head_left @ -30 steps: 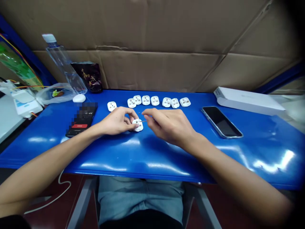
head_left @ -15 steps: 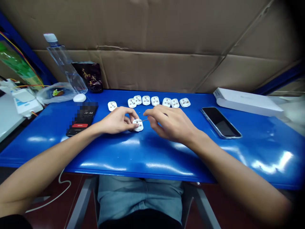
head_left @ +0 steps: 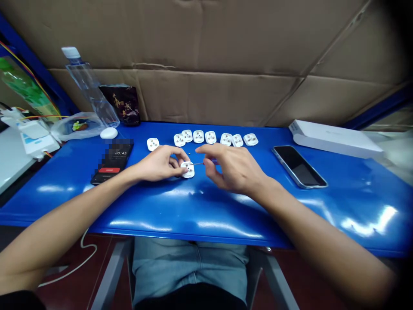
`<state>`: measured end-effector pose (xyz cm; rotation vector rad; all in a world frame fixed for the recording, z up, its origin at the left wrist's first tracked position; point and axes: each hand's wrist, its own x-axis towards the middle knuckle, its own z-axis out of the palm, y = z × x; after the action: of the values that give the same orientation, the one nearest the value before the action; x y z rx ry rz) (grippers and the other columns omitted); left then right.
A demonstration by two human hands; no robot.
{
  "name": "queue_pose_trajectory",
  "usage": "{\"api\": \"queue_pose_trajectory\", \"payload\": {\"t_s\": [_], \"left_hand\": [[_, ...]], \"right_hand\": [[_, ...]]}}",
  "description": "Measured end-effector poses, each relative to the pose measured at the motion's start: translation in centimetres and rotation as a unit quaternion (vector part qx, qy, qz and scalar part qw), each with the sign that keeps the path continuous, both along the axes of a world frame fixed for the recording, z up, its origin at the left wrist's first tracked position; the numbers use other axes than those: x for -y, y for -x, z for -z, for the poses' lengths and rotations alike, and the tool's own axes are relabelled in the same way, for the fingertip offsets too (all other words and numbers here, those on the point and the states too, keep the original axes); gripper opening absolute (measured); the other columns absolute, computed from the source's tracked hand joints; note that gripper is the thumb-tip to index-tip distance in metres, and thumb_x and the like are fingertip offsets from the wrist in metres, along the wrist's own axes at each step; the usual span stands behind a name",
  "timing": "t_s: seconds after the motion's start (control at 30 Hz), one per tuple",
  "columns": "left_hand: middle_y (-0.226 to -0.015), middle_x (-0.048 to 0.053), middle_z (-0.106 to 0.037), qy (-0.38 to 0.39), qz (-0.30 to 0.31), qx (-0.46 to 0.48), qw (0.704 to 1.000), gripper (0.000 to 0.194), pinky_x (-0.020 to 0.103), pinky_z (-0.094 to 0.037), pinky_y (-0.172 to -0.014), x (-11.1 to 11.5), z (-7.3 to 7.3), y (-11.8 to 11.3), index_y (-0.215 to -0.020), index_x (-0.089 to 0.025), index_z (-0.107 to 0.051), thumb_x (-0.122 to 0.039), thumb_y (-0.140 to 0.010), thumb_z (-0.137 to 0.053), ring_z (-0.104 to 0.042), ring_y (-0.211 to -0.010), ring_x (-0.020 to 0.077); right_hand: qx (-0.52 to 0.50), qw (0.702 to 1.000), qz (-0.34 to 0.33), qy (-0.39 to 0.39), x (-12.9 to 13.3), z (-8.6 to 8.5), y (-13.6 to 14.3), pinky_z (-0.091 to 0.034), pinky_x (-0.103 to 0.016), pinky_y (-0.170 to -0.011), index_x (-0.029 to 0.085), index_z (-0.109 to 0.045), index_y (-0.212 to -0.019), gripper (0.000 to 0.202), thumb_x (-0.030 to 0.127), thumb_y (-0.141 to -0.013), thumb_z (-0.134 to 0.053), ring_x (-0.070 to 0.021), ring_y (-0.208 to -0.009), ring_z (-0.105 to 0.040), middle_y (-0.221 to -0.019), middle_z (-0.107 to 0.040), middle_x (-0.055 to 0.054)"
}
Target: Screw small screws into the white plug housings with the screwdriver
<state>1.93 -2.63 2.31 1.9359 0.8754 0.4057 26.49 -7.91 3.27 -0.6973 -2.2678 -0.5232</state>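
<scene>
My left hand [head_left: 164, 162] is closed on a small white plug-like piece [head_left: 188, 172], pinching it on edge above the blue table. Metal spots show on the piece's face. My right hand [head_left: 230, 165] grips a tool with a thin metal shaft, seemingly a screwdriver [head_left: 197, 163], whose tip meets the face of the held piece. Its handle is hidden by my fingers, and my index finger is lifted off. A tiny dark bit, perhaps a screw [head_left: 189, 153], lies just beyond the piece. Several like white pieces [head_left: 198, 136] lie in a loose row behind my hands.
At the left lie a black phone [head_left: 112, 160] with a timer and a white rounded case [head_left: 109, 133]. A clear bottle [head_left: 92, 92] and a dark pouch [head_left: 124, 103] stand behind. Rightward are another phone [head_left: 299, 166] and a white box [head_left: 335, 137] on the blue table [head_left: 180, 215].
My right hand's fingers have loosened and spread a little, with the index finger raised. The left hand and the white piece stay nearly in place. The timer went from 44 to 45.
</scene>
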Motion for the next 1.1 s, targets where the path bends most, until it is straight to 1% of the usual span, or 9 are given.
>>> {"api": "queue_pose_trajectory", "payload": {"t_s": [0.07, 0.17, 0.3, 0.4, 0.57, 0.7, 0.87, 1.0, 1.1], "left_hand": [[-0.089, 0.01, -0.081, 0.001, 0.001, 0.0, 1.0, 0.034, 0.026, -0.055, -0.061, -0.02, 0.04, 0.03, -0.109, -0.013, -0.073, -0.039, -0.088, -0.081, -0.077, -0.076, 0.0216], [-0.087, 0.009, -0.081, 0.005, 0.005, 0.005, 1.0, 0.033, 0.026, -0.055, -0.061, 0.0, 0.05, 0.07, -0.108, -0.013, -0.073, -0.039, -0.089, -0.081, -0.077, -0.075, 0.021], [-0.088, 0.009, -0.081, 0.007, 0.003, 0.004, 1.0, 0.034, 0.026, -0.057, -0.063, 0.14, -0.13, 0.03, -0.111, -0.013, -0.073, -0.038, -0.09, -0.081, -0.078, -0.078, 0.0215], [-0.088, 0.009, -0.082, 0.004, -0.001, 0.005, 1.0, 0.032, 0.026, -0.057, -0.063, 0.24, -0.29, -0.03, -0.111, -0.013, -0.073, -0.037, -0.09, -0.08, -0.079, -0.078, 0.0213], [-0.089, 0.009, -0.082, -0.008, 0.001, 0.002, 1.0, 0.032, 0.026, -0.056, -0.062, 0.18, -0.21, -0.02, -0.11, -0.013, -0.073, -0.037, -0.09, -0.081, -0.078, -0.077, 0.0212], [-0.088, 0.01, -0.081, -0.008, 0.006, 0.005, 1.0, 0.034, 0.027, -0.057, -0.063, 0.03, 0.02, 0.05, -0.11, -0.013, -0.073, -0.037, -0.089, -0.081, -0.078, -0.078, 0.0228], [-0.089, 0.01, -0.081, -0.014, 0.008, 0.009, 1.0, 0.033, 0.027, -0.057, -0.063, 0.04, 0.01, 0.07, -0.109, -0.013, -0.074, -0.038, -0.089, -0.081, -0.078, -0.078, 0.0225], [-0.089, 0.01, -0.082, -0.007, 0.006, 0.011, 1.0, 0.033, 0.026, -0.056, -0.062, 0.08, 0.01, 0.1, -0.11, -0.013, -0.073, -0.038, -0.089, -0.082, -0.078, -0.077, 0.0215], [-0.089, 0.009, -0.082, -0.011, 0.006, 0.013, 1.0, 0.032, 0.026, -0.058, -0.064, 0.01, 0.19, 0.13, -0.109, -0.014, -0.073, -0.038, -0.089, -0.082, -0.078, -0.078, 0.0216]], "right_hand": [[-0.02, 1.0, -0.003, 0.013, 0.03, -0.01, 0.08, -0.051, -0.028, -0.061, 0.017, -0.054, -0.132, 0.032, 0.013, -0.1, -0.051, -0.0181, -0.074, -0.075, -0.105, -0.082, -0.008], [-0.022, 0.999, 0.009, 0.032, 0.16, -0.11, 0.11, -0.053, -0.029, -0.061, 0.017, -0.055, -0.131, 0.034, 0.014, -0.097, -0.05, -0.0188, -0.073, -0.075, -0.105, -0.082, -0.008], [-0.006, 0.997, 0.044, 0.058, 0.31, -0.19, 0.01, -0.049, -0.029, -0.062, 0.017, -0.062, -0.125, 0.023, 0.025, -0.106, -0.05, -0.0192, -0.072, -0.073, -0.092, -0.081, -0.007], [0.014, 0.996, 0.064, 0.063, 0.29, -0.1, -0.07, -0.045, -0.028, -0.061, 0.018, -0.065, -0.119, 0.025, 0.034, -0.112, -0.047, -0.0179, -0.069, -0.07, -0.083, -0.078, -0.004], [-0.006, 0.999, 0.035, 0.034, 0.24, -0.07, 0.12, -0.043, -0.029, -0.06, 0.019, -0.063, -0.115, 0.016, 0.019, -0.107, -0.049, -0.017, -0.069, -0.067, -0.086, -0.077, -0.004], [-0.02, 0.999, -0.004, 0.025, 0.29, -0.28, 0.31, -0.05, -0.03, -0.064, 0.019, -0.06, -0.117, 0.022, 0.01, -0.098, -0.052, -0.019, -0.077, -0.07, -0.094, -0.077, -0.006], [-0.023, 0.999, -0.003, 0.039, 0.29, -0.22, 0.17, -0.051, -0.031, -0.065, 0.019, -0.059, -0.117, 0.019, 0.014, -0.1, -0.052, -0.0194, -0.078, -0.071, -0.095, -0.078, -0.006], [-0.013, 0.998, 0.033, 0.046, 0.23, -0.06, -0.03, -0.045, -0.029, -0.06, 0.019, -0.062, -0.116, 0.013, 0.025, -0.107, -0.055, -0.0166, -0.068, -0.067, -0.085, -0.076, -0.003], [0.0, 0.999, 0.029, 0.038, 0.24, -0.12, 0.04, -0.042, -0.029, -0.058, 0.019, -0.064, -0.114, 0.013, 0.023, -0.107, -0.054, -0.0165, -0.066, -0.066, -0.081, -0.075, -0.002]]}}
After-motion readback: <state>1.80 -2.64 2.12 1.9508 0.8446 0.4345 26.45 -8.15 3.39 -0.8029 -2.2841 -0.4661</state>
